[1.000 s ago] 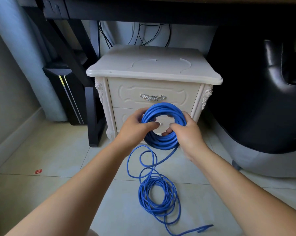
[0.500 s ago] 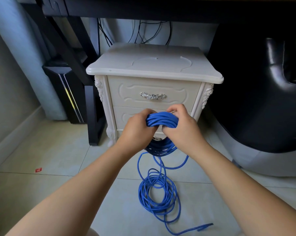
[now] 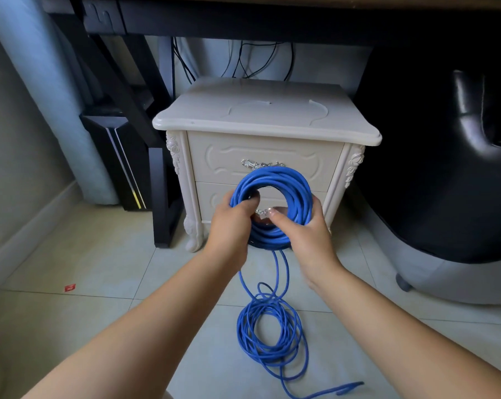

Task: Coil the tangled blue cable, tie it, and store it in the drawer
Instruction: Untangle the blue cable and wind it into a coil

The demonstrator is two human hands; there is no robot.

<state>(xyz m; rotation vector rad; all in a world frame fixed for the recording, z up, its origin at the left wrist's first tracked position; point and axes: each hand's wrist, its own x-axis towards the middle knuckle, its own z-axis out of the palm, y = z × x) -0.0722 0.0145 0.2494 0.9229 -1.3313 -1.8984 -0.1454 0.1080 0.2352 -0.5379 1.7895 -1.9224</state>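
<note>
The wound ring of the blue cable (image 3: 286, 182) stood upright before the closed nightstand (image 3: 266, 122), the left hand (image 3: 232, 223) with fingers curled round its left side, the right hand (image 3: 309, 234) wrapped round its lower right; loose turns lay on the floor (image 3: 128, 269). Each new turn would best match the ring's size, fed untwisted under the left grip

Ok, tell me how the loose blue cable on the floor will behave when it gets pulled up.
Probably floppy: the loose loops lie slack and uneven on the tiles. Likely to snag, since strands cross each other there. The wound coil seems springy; both the left hand and right hand grip it, perhaps to stop it unwinding.
</note>
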